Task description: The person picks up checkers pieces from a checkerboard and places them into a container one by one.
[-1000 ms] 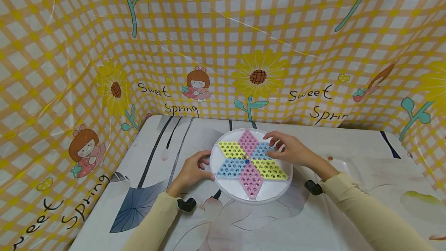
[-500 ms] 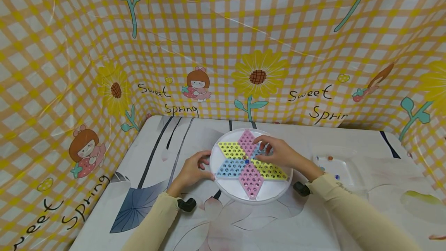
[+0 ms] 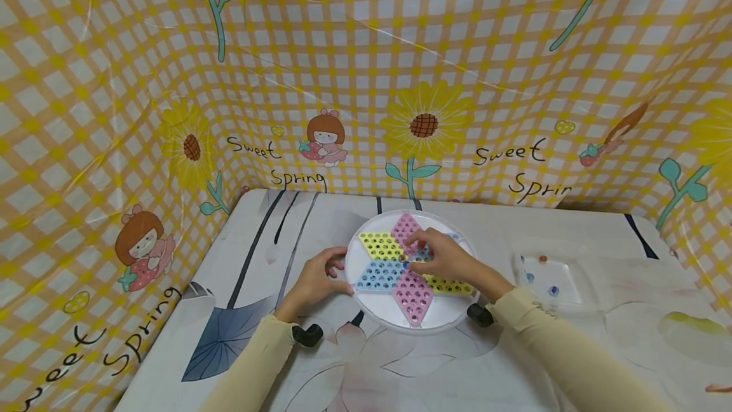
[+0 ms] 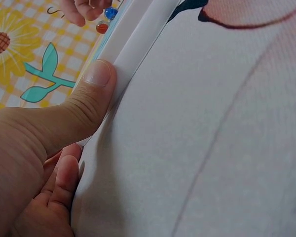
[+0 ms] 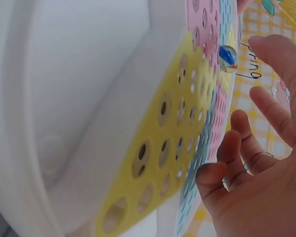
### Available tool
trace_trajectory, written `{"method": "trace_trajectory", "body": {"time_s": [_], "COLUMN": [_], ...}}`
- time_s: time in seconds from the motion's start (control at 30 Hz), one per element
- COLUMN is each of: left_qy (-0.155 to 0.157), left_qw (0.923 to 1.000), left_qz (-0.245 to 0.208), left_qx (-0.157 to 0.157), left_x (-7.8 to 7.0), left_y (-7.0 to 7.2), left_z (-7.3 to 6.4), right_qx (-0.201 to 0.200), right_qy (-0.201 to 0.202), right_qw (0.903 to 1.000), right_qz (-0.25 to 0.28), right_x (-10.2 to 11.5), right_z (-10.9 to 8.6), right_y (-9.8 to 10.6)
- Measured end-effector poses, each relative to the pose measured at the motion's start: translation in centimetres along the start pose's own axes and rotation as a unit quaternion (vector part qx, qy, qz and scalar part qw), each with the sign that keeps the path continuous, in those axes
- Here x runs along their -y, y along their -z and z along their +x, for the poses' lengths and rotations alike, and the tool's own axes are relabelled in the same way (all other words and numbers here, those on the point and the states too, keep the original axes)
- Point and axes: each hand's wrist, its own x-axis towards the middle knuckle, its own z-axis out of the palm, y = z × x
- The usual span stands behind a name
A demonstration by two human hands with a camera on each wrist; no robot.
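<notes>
A round white Chinese checkers board (image 3: 366, 310) carries a star of pink, yellow and blue holed fields. Near its centre sit a blue marble (image 3: 406, 265) and an orange-red marble (image 4: 102, 27). My left hand (image 3: 316, 278) holds the board's left edge, its thumb (image 4: 96, 81) on the rim and the other fingers bent against the side. Over the star's middle hovers my right hand (image 3: 443, 256), thumb and forefinger parted beside the blue marble (image 5: 228, 58). No marble shows between those fingertips, and the other fingers are loosely bent.
Right of the board stands a shallow clear tray (image 3: 574, 281) with an orange marble (image 3: 542, 259), a light blue marble (image 3: 529, 277) and a dark blue marble (image 3: 554, 291). A checked cloth (image 3: 366, 68) hangs behind and beside the table (image 3: 366, 380).
My right hand has moved left from the board's right side to its centre, uncovering the tray and its marbles. My left hand stays at the rim.
</notes>
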Motion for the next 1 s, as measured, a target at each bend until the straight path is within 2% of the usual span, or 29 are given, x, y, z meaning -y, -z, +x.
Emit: {"method": "trace_trajectory", "body": {"time_s": [0.27,0.63,1.0], "left_qy": [-0.002,0.004,0.002], "left_qw": [1.0,1.0,1.0], "left_qz": [0.004,0.001,-0.005], "left_qx": [-0.002,-0.004,-0.007], "left_x": [-0.2,-0.3,-0.2], "left_y": [0.0,0.0,-0.1], "left_z": [0.0,0.0,0.0], "right_qx": [0.009,0.015,0.0], "right_qy": [-0.046,-0.042,-0.033], "right_qw": [0.9989,0.9985,0.9986], "right_qz": [-0.005,-0.032,-0.042], "right_x": [0.0,0.3,0.0], "right_z": [0.2,0.3,0.2], "right_y": [-0.7,-1.1,-1.5]}}
